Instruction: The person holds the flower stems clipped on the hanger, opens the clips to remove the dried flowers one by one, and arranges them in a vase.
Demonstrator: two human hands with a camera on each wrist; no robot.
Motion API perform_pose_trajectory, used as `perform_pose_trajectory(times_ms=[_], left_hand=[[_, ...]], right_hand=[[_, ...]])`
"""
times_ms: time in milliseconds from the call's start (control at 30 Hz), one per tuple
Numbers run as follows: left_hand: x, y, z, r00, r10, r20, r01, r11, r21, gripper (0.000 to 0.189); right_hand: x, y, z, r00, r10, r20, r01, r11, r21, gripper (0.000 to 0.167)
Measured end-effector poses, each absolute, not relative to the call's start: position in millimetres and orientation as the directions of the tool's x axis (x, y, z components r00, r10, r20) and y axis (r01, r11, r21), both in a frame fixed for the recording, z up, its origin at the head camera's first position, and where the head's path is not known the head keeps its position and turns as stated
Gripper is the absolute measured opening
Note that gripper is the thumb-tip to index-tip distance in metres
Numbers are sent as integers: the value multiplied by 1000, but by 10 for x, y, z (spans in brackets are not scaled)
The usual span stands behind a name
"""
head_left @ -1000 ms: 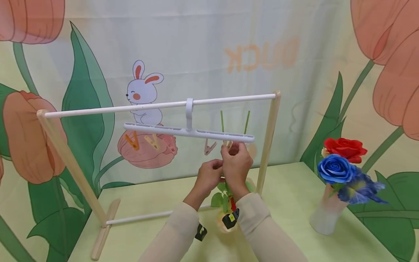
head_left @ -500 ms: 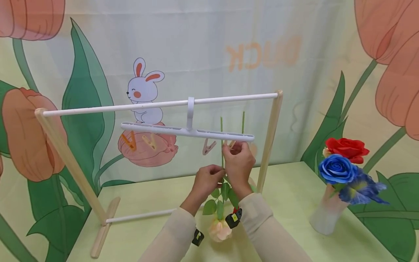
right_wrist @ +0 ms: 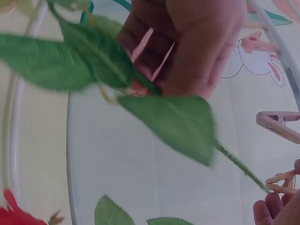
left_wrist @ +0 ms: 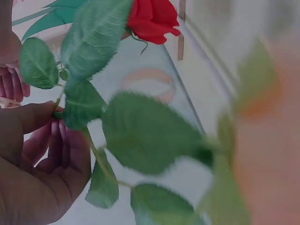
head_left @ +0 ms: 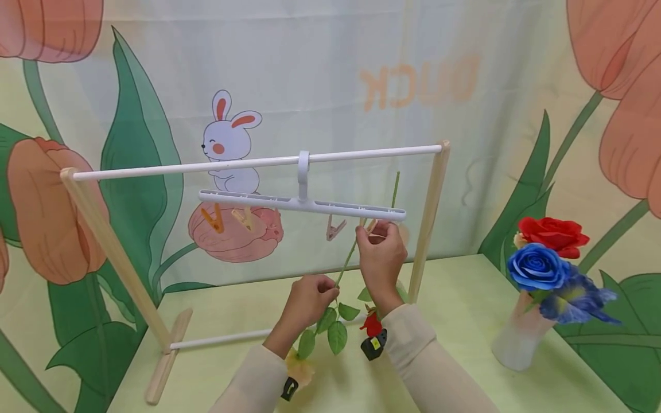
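In the head view, my left hand (head_left: 310, 298) pinches the green stem (head_left: 347, 261) of a pale peach rose (head_left: 299, 369), held head down and tilted. Its leaves (left_wrist: 145, 131) spread beside my fingers in the left wrist view. My right hand (head_left: 383, 258) pinches a peach clothes peg (right_wrist: 281, 183) under the right part of the white hanger (head_left: 248, 200). The stem's tip meets this peg; whether it lies between the jaws I cannot tell. A red rose (head_left: 372, 324) hangs head down behind my right wrist, its stem (head_left: 396, 189) rising past the hanger's right end.
An orange peg (head_left: 213, 219), a yellow peg (head_left: 242, 218) and a mauve peg (head_left: 334, 228) hang from the hanger. A wooden-sided rack with a white rod (head_left: 232, 164) carries it. At right stands a white vase (head_left: 513, 347) with a red flower (head_left: 552, 236) and blue flowers (head_left: 537, 267).
My left hand has moved left and down with the peach rose. Its stem has tilted, and the tip has dropped from above the hanger to the peg. My right hand stays at the peg.
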State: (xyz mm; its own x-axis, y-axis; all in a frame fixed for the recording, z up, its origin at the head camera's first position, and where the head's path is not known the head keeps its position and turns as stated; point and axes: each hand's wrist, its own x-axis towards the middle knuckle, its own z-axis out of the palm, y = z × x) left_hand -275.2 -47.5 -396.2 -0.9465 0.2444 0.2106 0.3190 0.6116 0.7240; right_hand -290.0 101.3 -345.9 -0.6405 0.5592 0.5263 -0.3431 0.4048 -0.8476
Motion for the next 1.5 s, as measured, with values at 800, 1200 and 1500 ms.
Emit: perform_pose_trajectory(times_ms=[800,1200,1500], left_hand=[[-2425,-664,-3770,-878,358,318,467,787,403,5],[-2336,-539,-3805,-786,408,464,531,830,169,10],[-2303,-460,-3831,-710,387,588,553,823,127,11]], right_hand=[[-2608,1285,-3680,-649,258,716,-388,697,-603,13],[-2363,1260,-4158,-510,-409,757,-544,835,85,23],[-2350,1277,-4173,-471,-391,791,-580,813,56,20]])
